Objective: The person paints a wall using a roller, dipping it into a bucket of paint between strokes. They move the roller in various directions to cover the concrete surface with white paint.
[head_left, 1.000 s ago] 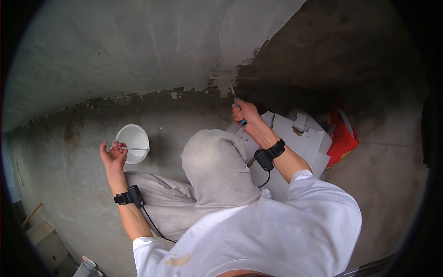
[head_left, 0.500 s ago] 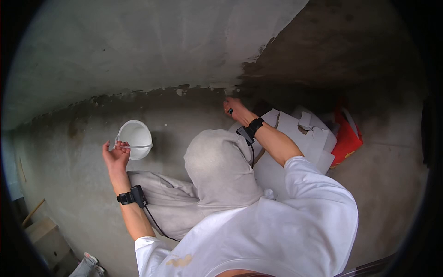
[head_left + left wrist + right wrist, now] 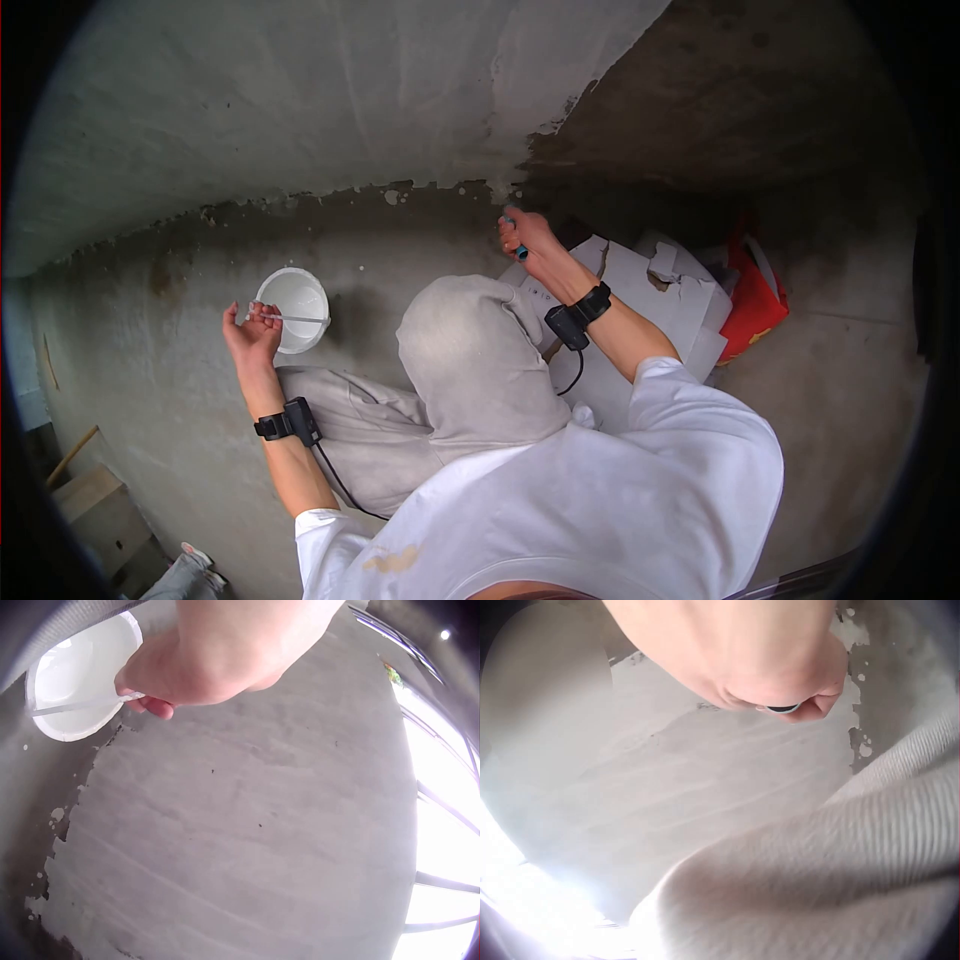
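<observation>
My left hand [image 3: 255,338] holds the pale handle [image 3: 300,319] of a white bucket [image 3: 305,292], its fingers curled round the end of it. In the left wrist view the bucket's white inside shows beyond the hand. My right hand [image 3: 532,242] grips a putty knife by its teal handle [image 3: 521,253], close to the foot of the wall [image 3: 380,100]. The blade is mostly hidden; the handle's dark end [image 3: 784,709] shows below the fist in the right wrist view. A pale coat with a ragged lower edge covers much of the wall.
Torn white cardboard [image 3: 640,300] lies right of my knee [image 3: 470,350], with a red bag [image 3: 752,300] beyond it. Pale splatters dot the floor along the wall. A box [image 3: 95,510] and a wooden stick [image 3: 72,455] are at lower left.
My right hand swung left along the foot of the wall with the putty knife, then came back right. The left hand stays on the bucket's handle.
</observation>
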The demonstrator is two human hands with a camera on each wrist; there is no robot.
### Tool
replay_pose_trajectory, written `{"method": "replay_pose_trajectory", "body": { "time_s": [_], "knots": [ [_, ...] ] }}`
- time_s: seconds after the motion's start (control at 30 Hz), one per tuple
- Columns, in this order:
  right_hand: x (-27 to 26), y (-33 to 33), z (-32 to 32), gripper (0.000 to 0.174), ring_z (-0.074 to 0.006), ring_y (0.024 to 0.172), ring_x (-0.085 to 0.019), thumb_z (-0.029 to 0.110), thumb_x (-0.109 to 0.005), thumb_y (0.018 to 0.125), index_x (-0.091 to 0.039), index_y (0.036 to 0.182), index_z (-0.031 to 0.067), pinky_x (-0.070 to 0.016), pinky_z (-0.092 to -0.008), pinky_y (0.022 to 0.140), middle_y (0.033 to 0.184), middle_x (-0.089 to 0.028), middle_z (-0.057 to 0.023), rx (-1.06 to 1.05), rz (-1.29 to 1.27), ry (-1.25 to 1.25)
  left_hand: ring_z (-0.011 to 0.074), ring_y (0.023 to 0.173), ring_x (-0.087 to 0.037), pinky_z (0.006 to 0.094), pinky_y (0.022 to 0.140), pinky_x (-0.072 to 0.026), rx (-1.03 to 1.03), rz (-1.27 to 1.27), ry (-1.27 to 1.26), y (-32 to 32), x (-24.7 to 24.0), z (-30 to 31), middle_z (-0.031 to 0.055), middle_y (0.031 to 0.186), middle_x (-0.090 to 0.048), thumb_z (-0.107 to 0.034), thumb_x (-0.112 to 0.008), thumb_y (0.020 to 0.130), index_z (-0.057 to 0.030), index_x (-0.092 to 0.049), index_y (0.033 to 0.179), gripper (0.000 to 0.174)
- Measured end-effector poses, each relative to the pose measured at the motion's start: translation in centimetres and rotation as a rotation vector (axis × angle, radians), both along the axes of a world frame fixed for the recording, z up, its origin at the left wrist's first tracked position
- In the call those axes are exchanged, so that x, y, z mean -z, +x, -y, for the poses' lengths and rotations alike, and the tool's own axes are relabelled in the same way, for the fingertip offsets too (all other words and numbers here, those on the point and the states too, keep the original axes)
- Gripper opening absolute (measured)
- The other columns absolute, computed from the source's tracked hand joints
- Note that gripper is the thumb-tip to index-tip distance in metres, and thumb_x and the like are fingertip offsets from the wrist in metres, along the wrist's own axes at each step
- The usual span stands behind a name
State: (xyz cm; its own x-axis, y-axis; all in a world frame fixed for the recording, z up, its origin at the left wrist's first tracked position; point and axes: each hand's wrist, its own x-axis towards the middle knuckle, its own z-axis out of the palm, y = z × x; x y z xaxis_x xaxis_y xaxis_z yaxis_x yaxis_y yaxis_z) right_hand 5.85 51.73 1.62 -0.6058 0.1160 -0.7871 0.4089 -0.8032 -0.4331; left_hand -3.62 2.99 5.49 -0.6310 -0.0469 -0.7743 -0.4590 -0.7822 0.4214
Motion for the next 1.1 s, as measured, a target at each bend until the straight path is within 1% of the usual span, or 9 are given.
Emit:
{"method": "replay_pose_trajectory", "body": {
  "time_s": [0.13, 0.2, 0.27, 0.37, 0.4, 0.5, 0.63, 0.87, 1.1],
  "knots": [
    [4.9, -1.7, 0.1, 0.017, -0.0068, 0.046, -0.036, 0.014, -0.050, 0.099, -0.049, 0.091, -0.0008, -0.0272, -0.0230, 0.040, 0.066, -0.046, 0.0000, -0.010, -0.034, -0.002, 0.0203, 0.075, -0.052, 0.0334, 0.087, -0.0436, -0.027, 0.029, -0.011, 0.1, -0.5, -0.6, 0.0088, 0.077, -0.056, -0.034, -0.059, 0.086, -0.0003, -0.052, 0.087, 0.034],
    [7.3, -2.8, 0.4, 0.020, -0.0121, 0.044, -0.040, 0.014, -0.047, 0.100, -0.049, 0.084, 0.0023, -0.0305, -0.0273, 0.041, 0.064, -0.047, -0.0021, -0.049, -0.040, 0.117, 0.0208, 0.076, -0.052, 0.0335, 0.087, -0.0436, -0.017, 0.018, 0.003, 0.1, -0.1, -0.2, 0.0089, 0.078, -0.056, -0.034, -0.059, 0.086, -0.0002, -0.051, 0.088, 0.034],
    [10.0, -2.9, 0.6, 0.019, -0.0127, 0.045, -0.040, 0.014, -0.047, 0.100, -0.049, 0.085, 0.0021, -0.0306, -0.0276, 0.041, 0.064, -0.047, -0.0022, -0.046, -0.027, 0.099, 0.0213, 0.077, -0.052, 0.0336, 0.087, -0.0437, -0.010, 0.010, 0.019, 0.2, -0.1, 0.0, 0.0090, 0.078, -0.056, -0.034, -0.059, 0.086, -0.0001, -0.051, 0.088, 0.035],
    [9.7, -2.2, 0.9, 0.019, -0.0104, 0.044, -0.038, 0.015, -0.048, 0.100, -0.050, 0.087, 0.0012, -0.0281, -0.0257, 0.040, 0.064, -0.047, -0.0007, -0.040, 0.006, 0.078, 0.0223, 0.080, -0.052, 0.0336, 0.088, -0.0436, -0.014, 0.003, 0.005, 0.4, -0.6, -0.8, 0.0091, 0.078, -0.056, -0.034, -0.059, 0.086, 0.0000, -0.050, 0.090, 0.035],
    [8.8, -1.7, 1.2, 0.019, -0.0075, 0.044, -0.035, 0.016, -0.050, 0.100, -0.050, 0.089, 0.0003, -0.0255, -0.0234, 0.039, 0.064, -0.046, 0.0009, -0.030, 0.024, 0.070, 0.0228, 0.081, -0.052, 0.0336, 0.088, -0.0436, -0.022, 0.010, 0.012, 0.3, -0.8, -0.7, 0.0092, 0.078, -0.056, -0.034, -0.059, 0.086, 0.0000, -0.050, 0.090, 0.035],
    [2.8, 0.2, 0.3, 0.019, -0.0079, 0.047, -0.037, 0.017, -0.053, 0.099, -0.050, 0.090, 0.0005, -0.0295, -0.0250, 0.041, 0.067, -0.047, -0.0004, -0.036, 0.004, 0.025, 0.0228, 0.082, -0.052, 0.0333, 0.088, -0.0434, -0.011, -0.007, 0.033, 0.4, -0.8, 0.0, 0.0092, 0.079, -0.056, -0.033, -0.060, 0.085, 0.0001, -0.050, 0.091, 0.035],
    [-3.1, 2.6, -0.7, 0.021, -0.0052, 0.048, -0.036, 0.020, -0.054, 0.099, -0.050, 0.090, 0.0014, -0.0276, -0.0219, 0.041, 0.066, -0.046, 0.0005, -0.035, -0.053, 0.017, 0.0211, 0.080, -0.052, 0.0328, 0.088, -0.0432, 0.018, -0.022, 0.034, 0.1, -0.9, 0.3, 0.0089, 0.079, -0.056, -0.032, -0.062, 0.084, 0.0003, -0.052, 0.090, 0.034],
    [-7.7, 5.8, -0.2, 0.023, -0.0039, 0.051, -0.035, 0.024, -0.055, 0.099, -0.051, 0.092, 0.0032, -0.0258, -0.0202, 0.043, 0.068, -0.045, 0.0024, -0.050, -0.136, 0.165, 0.0202, 0.076, -0.052, 0.0329, 0.088, -0.0432, 0.017, -0.004, 0.017, -0.2, -0.6, 0.3, 0.0088, 0.079, -0.056, -0.033, -0.062, 0.084, 0.0000, -0.053, 0.087, 0.034],
    [-10.4, 7.4, 0.6, 0.023, -0.0034, 0.050, -0.033, 0.025, -0.054, 0.101, -0.052, 0.091, 0.0045, -0.0248, -0.0204, 0.043, 0.069, -0.045, 0.0026, -0.071, -0.170, 0.253, 0.0223, 0.084, -0.052, 0.0336, 0.088, -0.0430, 0.036, -0.027, 0.034, -0.1, 0.1, 0.9, 0.0093, 0.081, -0.057, -0.034, -0.061, 0.084, -0.0003, -0.052, 0.088, 0.035]
  ]
}}
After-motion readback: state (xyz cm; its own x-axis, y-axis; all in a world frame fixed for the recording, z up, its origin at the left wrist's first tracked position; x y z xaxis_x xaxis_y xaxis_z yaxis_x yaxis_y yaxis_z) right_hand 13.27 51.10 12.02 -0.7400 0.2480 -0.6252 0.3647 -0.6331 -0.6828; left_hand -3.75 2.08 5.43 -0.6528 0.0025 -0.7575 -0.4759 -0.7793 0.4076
